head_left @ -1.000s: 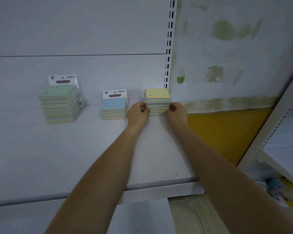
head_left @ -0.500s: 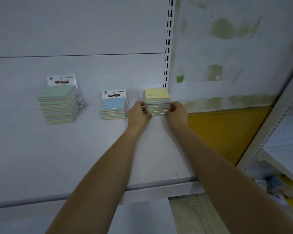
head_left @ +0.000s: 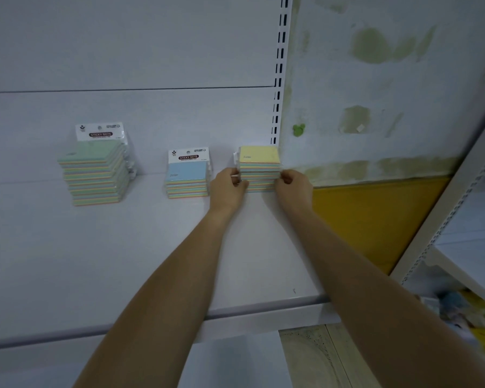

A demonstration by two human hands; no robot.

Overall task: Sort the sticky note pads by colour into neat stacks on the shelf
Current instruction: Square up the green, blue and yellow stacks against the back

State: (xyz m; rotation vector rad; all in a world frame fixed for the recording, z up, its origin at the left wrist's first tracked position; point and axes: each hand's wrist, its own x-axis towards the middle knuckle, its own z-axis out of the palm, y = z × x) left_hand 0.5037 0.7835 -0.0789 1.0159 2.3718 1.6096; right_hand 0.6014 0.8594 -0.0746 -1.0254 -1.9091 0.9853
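Three stacks of sticky note pads stand at the back of the white shelf [head_left: 123,261]. A tall green-topped stack [head_left: 94,175] is on the left, a short blue-topped stack [head_left: 187,177] in the middle, and a yellow-topped stack [head_left: 259,161] on the right by the slotted upright. My left hand [head_left: 227,187] presses the yellow stack's left side and my right hand [head_left: 293,186] its right side, fingers curled against the pads. The lower pads of that stack are partly hidden by my fingers.
A slotted white upright [head_left: 279,79] rises just behind the yellow stack. Right of it is a stained wall with a yellow panel [head_left: 375,219]. Another white shelving unit [head_left: 459,219] stands at the far right, with blurred coloured packs [head_left: 471,312] below it.
Both hands stay on the sides of the yellow stack; the fingers have shifted slightly along its edges. The stacks have not moved.
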